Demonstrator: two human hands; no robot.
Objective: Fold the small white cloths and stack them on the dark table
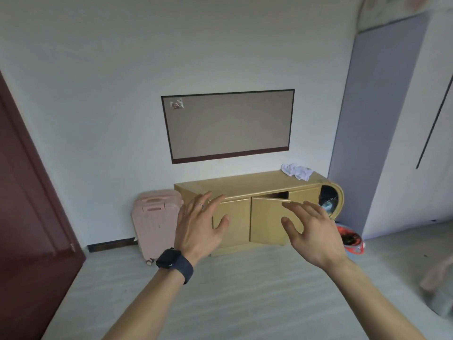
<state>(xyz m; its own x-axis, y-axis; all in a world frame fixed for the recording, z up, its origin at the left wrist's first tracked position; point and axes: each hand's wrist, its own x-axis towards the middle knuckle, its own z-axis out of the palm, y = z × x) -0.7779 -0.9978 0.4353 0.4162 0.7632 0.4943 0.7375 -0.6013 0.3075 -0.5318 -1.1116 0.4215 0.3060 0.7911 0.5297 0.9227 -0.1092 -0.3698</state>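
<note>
A crumpled heap of small white cloths (297,171) lies on the right end of a low yellow wooden cabinet (235,187) against the far wall. No dark table is in view. My left hand (199,223), with a ring and a black watch on the wrist, is raised in front of me with fingers spread and nothing in it. My right hand (310,228) is held up beside it, also spread and empty. Both hands are well short of the cloths, across a stretch of floor.
A pink suitcase (153,218) stands left of the cabinet. One cabinet door (268,218) hangs ajar. A red and grey basin (350,239) sits on the floor at the cabinet's right end. A dark red door (29,204) is at left, and pale grey floor (232,290) lies ahead.
</note>
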